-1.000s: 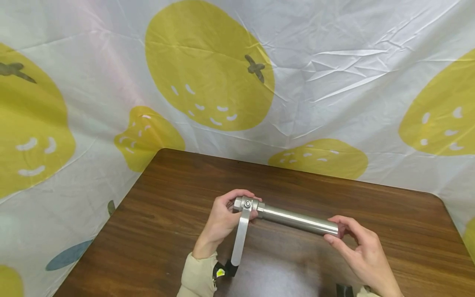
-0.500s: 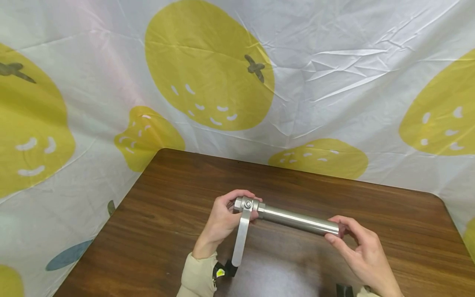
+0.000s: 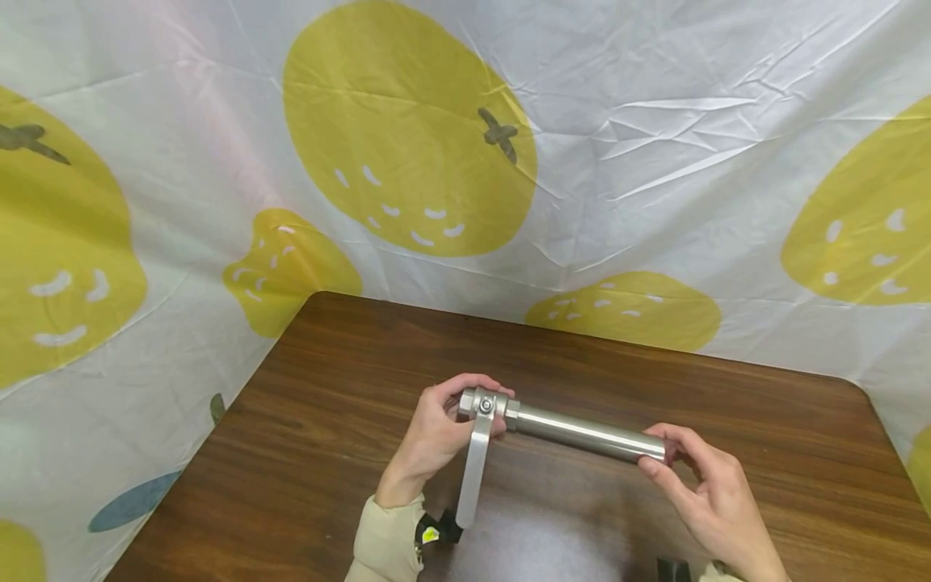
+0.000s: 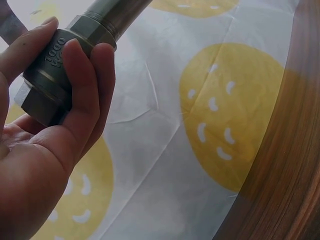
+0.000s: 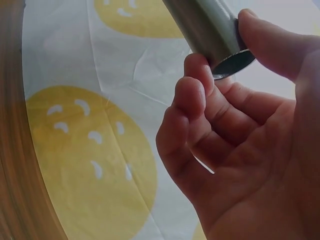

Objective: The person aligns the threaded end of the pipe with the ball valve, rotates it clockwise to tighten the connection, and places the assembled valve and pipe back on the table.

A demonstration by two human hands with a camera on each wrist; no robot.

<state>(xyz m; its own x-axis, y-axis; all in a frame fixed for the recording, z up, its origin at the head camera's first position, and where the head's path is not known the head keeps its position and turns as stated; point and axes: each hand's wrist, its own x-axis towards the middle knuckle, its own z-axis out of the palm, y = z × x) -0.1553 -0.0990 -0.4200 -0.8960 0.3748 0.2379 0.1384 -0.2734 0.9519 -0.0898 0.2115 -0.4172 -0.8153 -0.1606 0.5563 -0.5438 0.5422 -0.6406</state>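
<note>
In the head view, a steel ball valve [image 3: 498, 399] with a long flat lever handle [image 3: 475, 473] is joined to a smooth metal pipe [image 3: 589, 432]. My left hand [image 3: 435, 432] grips the valve body, its fingers curled around it. Raised lettering shows on the valve body [image 4: 50, 62] in the left wrist view. At the other end, my right hand [image 3: 709, 485] pinches the pipe between thumb and fingers. The right wrist view shows the pipe's open, hollow end [image 5: 234, 64] between them. The lever points down toward the left wrist.
A brown wood-grain table [image 3: 349, 364] lies beneath both hands. White cloth [image 3: 618, 194] printed with yellow fruit hangs behind and along the sides of the table. Black wrist straps sit at the beige sleeves [image 3: 389, 533].
The lever handle's lower end has dropped slightly as the valve and pipe roll a little toward me. Both hands keep their hold in nearly the same places.
</note>
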